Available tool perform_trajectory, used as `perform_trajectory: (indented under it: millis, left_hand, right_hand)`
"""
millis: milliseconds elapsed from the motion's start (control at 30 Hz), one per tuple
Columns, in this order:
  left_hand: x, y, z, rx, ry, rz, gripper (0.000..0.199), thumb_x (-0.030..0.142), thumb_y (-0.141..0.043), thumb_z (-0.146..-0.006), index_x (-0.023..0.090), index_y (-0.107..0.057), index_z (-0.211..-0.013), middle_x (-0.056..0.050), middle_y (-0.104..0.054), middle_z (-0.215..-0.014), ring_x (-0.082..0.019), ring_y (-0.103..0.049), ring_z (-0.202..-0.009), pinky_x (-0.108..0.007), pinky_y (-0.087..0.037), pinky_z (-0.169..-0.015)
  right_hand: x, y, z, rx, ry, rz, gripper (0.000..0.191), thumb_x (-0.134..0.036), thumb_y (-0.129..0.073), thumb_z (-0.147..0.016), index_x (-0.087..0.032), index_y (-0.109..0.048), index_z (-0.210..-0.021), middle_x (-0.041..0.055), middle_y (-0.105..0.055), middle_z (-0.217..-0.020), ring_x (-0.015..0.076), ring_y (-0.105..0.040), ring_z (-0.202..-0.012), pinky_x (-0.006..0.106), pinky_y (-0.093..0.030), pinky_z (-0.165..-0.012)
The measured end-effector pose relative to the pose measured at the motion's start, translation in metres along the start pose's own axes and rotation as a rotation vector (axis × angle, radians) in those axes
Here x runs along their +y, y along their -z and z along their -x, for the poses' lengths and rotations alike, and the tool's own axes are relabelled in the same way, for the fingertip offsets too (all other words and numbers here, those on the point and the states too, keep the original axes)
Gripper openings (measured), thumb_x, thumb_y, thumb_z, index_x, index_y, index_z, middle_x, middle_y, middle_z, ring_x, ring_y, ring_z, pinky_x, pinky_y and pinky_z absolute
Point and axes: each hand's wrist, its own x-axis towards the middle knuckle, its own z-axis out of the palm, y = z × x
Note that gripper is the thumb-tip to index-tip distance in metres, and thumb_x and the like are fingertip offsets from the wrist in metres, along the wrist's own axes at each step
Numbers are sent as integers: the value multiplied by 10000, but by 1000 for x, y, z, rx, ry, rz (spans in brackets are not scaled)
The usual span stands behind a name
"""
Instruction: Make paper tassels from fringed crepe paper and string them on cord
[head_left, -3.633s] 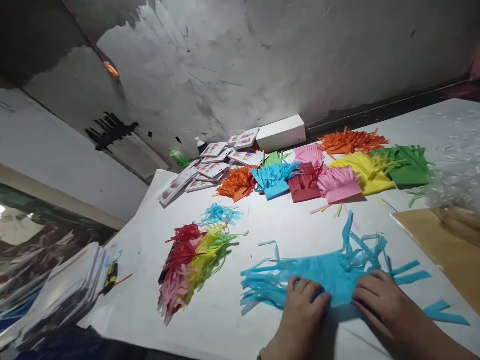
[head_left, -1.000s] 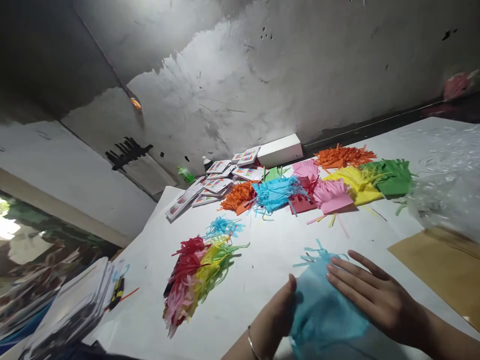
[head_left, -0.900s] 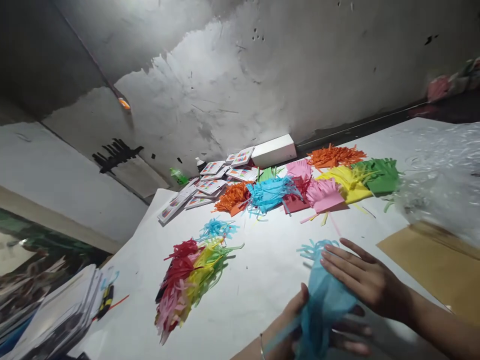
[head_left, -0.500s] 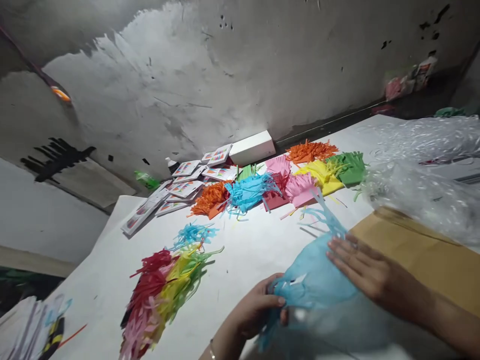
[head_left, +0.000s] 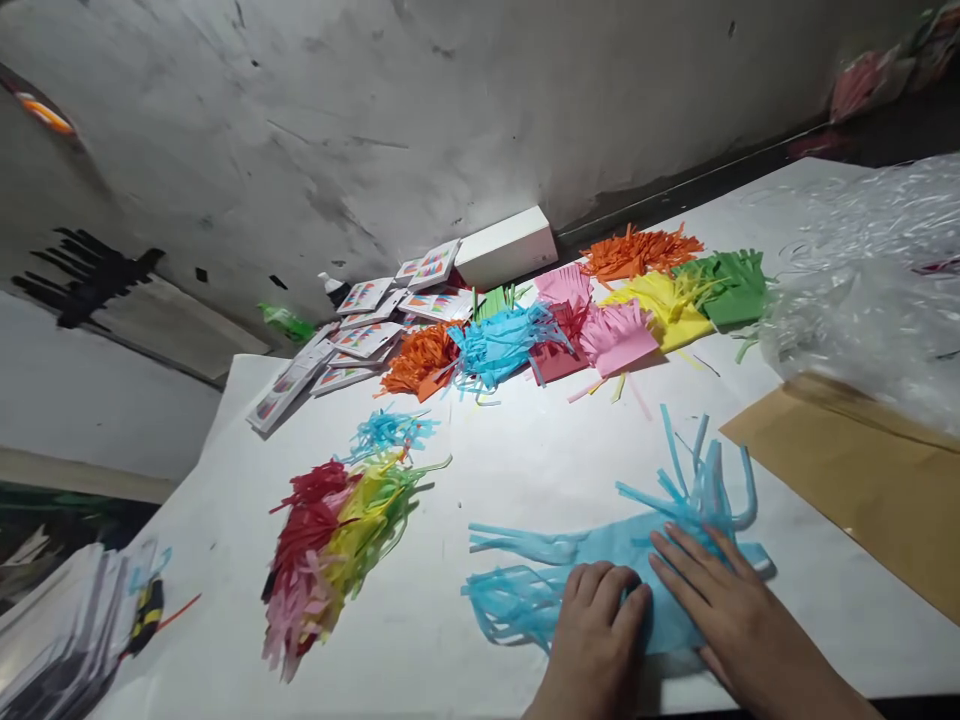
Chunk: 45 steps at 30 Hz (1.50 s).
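A blue tissue paper piece (head_left: 604,545) with fringed strips at both ends lies on the white-covered table near its front edge. My left hand (head_left: 600,625) rests on its middle with the fingers curled and pressed together; what is under them is hidden. My right hand (head_left: 724,600) lies on the right part of the same paper, fingers stretched out and flat. Loose blue strips fan out beyond my right fingertips and to the left of my left hand.
Fringed paper bundles (head_left: 499,345) in several colours lie at the back, beside packets (head_left: 367,340) and a white box (head_left: 506,248). More fringes (head_left: 322,560) lie left. Brown paper (head_left: 847,480) and clear plastic (head_left: 862,300) are right; stacked sheets (head_left: 67,630) are lower left.
The blue paper, held raised between my hands before, now lies flat on the table. My left hand has moved right onto it, and my right hand has come down on it. The view has shifted.
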Motion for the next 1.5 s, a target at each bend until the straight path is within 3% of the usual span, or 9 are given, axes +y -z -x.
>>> perform_trajectory:
  millis: [267, 400, 500, 600, 733, 967, 1067, 1267, 1500]
  left_hand:
    - [-6, 9, -1, 16, -11, 23, 319, 215, -364, -1083, 151, -673, -1135, -120, -753, -1059, -232, -659, -953, -374, -535, -819]
    - [-6, 7, 0, 72, -19, -1, 364, 209, -311, -1092, 137, -664, -1146, -139, -756, -1052, -238, -664, -959, -385, -549, -807]
    - [-4, 10, -3, 21, -43, -14, 333, 184, -346, -1080, 130, -665, -1159, -142, -762, -1069, -240, -680, -964, -380, -558, -817]
    - [-1, 12, -7, 7, -26, -20, 349, 189, -332, -1082, 123, -670, -1133, -146, -766, -1065, -242, -689, -954, -387, -570, -816]
    - [0, 14, -2, 4, -37, -8, 347, 200, -337, -1088, 107, -665, -1148, -142, -770, -1070, -229, -691, -994, -364, -583, -853]
    - [-5, 23, 18, 8, -74, 22, 324, 232, -354, -1098, 137, -662, -1131, -102, -773, -1059, -205, -670, -1065, -332, -514, -924]
    - [-2, 23, 20, 76, 74, 82, 401, 328, -295, -1107, 180, -655, -1010, -80, -746, -972, -214, -662, -942, -370, -485, -867]
    - [-8, 29, 8, -61, 460, 45, 200, 144, -503, -993, 214, -578, -821, -36, -653, -845, -211, -607, -798, -353, -431, -743]
    - [-23, 21, -10, -111, 542, -160, 251, 152, -557, -962, 221, -564, -720, -19, -604, -721, -226, -578, -681, -355, -371, -681]
  right_hand:
    - [50, 42, 13, 45, -365, 253, 363, -187, -438, -927, -165, -669, -1206, 148, -693, -1322, 356, -639, -1222, 664, -270, -1163]
    - [83, 77, 36, 17, -307, 550, 368, -233, -424, -993, -156, -628, -1289, 205, -661, -1344, 406, -668, -1155, 680, -346, -1099]
    - [77, 91, 38, 46, -215, 536, 464, -215, -459, -963, -190, -557, -1416, 184, -588, -1446, 413, -626, -1225, 647, -386, -1087]
    - [39, 78, 13, -61, 27, 227, 559, -124, -407, -940, -178, -505, -1487, 125, -522, -1529, 306, -539, -1361, 478, -405, -1144]
    - [-1, 42, -16, -33, 319, 57, 417, -27, -440, -928, -104, -674, -1264, 120, -728, -1254, 248, -633, -1234, 414, -398, -1146]
    - [12, 39, 3, -22, 203, -94, 388, 3, -420, -940, -116, -695, -1186, 92, -761, -1097, 222, -665, -1134, 399, -383, -1120]
    - [8, 36, -4, 2, 98, -140, 357, 19, -410, -962, -137, -672, -1147, 62, -752, -989, 210, -680, -1008, 404, -399, -1052]
    - [1, 14, -36, -44, -76, -12, 251, -121, -396, -1071, -175, -637, -1028, 26, -666, -768, 202, -607, -699, 388, -414, -801]
    - [6, -5, -51, -118, -145, 126, 292, -127, -373, -1073, -195, -619, -932, 14, -636, -751, 204, -559, -601, 363, -327, -638]
